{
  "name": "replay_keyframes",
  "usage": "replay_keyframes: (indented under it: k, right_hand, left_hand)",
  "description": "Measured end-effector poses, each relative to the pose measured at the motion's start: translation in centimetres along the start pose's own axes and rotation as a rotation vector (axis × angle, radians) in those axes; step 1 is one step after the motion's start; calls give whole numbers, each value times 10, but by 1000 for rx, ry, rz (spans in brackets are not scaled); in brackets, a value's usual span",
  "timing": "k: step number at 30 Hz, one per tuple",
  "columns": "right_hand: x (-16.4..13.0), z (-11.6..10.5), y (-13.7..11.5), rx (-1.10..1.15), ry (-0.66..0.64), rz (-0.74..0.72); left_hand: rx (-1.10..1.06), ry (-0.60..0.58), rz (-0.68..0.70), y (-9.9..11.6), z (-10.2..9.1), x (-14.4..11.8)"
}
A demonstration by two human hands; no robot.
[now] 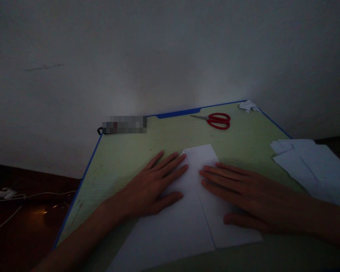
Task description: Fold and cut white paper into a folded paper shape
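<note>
A white sheet of paper (184, 223) lies on the green board (124, 158), folded with a lengthwise crease down its middle. My left hand (153, 185) rests flat on the paper's left half, fingers spread and pointing toward the far right. My right hand (243, 196) lies flat on the right half, fingers stretched toward the crease. Both palms press down; neither hand grips anything.
Red-handled scissors (217, 120) lie near the board's far edge. A crumpled paper scrap (248, 106) sits at the far right corner. More white sheets (311, 166) lie at the right edge. A white cable (14, 196) runs over the dark floor at left. A wall stands behind.
</note>
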State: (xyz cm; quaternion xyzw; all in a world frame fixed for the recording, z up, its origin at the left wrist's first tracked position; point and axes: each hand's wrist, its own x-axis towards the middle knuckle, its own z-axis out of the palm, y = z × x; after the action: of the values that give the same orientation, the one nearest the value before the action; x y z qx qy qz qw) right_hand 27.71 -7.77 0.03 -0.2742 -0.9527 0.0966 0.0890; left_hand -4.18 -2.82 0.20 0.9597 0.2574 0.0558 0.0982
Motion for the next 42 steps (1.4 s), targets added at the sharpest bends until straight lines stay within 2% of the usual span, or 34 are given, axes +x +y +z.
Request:
replay_keyframes:
  k: [4, 7, 13, 19, 24, 27, 32, 36, 42]
  right_hand:
    - [0, 3, 0, -36, -35, -4]
    - [3, 3, 1, -29, -3, 1]
    - [7, 3, -2, -46, 8, 20]
    - [6, 6, -4, -10, 5, 8]
    - [3, 8, -5, 44, 18, -16]
    - [0, 8, -5, 92, -17, -44]
    - [-1, 5, -3, 155, -58, -50]
    - [-1, 4, -1, 176, -82, -54]
    - [-1, 6, -2, 191, -54, -44]
  left_hand:
    - [34, 0, -9, -1, 1, -1]
    - [79, 18, -40, 2, 0, -4]
    - [83, -8, -5, 24, -3, -12]
    - [46, -3, -35, 42, -3, -16]
    - [5, -12, -20, 42, 3, -17]
    - [-3, -22, -15, 40, 7, -17]
    - [-1, -70, 10, 39, 2, -16]
    - [43, -64, -30, 46, 0, -17]
    - [65, -10, -78, 62, 8, -21]
